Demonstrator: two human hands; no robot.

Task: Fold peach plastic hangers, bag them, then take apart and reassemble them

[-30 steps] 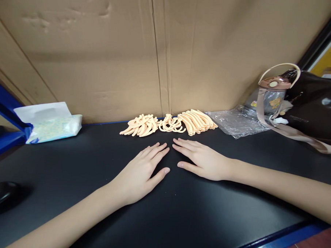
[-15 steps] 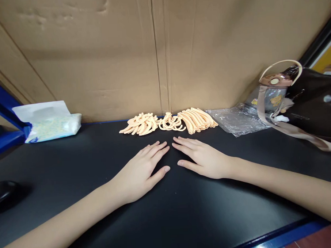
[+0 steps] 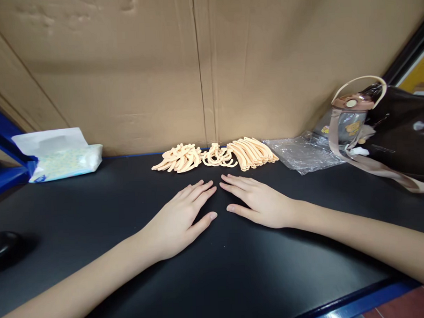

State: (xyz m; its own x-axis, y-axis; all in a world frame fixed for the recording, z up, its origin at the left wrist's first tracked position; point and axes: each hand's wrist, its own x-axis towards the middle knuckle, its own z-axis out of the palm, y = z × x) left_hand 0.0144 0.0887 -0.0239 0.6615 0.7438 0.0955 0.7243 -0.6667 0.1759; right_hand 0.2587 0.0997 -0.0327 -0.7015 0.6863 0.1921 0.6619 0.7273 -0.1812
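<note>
My left hand (image 3: 184, 216) lies palm down on the black tabletop (image 3: 217, 285), fingers stretched out and holding nothing. Facing it, my right hand (image 3: 258, 199) rests flat too, thumb apart from the fingers, with a narrow gap between the two hands. Just beyond the fingertips are three groups of peach-coloured pieces that look like plastic. On the left is a loose heap of curved strips (image 3: 180, 159). Several open-ended hooks or rings (image 3: 219, 156) lie in the middle. To the right, longer curved arms (image 3: 254, 153) are stacked side by side. Neither hand touches them.
A tissue pack (image 3: 66, 160) stands at the back left, and a black computer mouse (image 3: 5, 245) lies at the left edge. Toward the back right are a clear plastic bag (image 3: 303, 152), a strapped water bottle (image 3: 351, 122) and a dark bag (image 3: 404, 132). Cardboard (image 3: 124, 78) walls the back.
Both hands keep their flat pose on the tabletop. The whole view has shifted very slightly; the peach pieces have not moved on the table.
</note>
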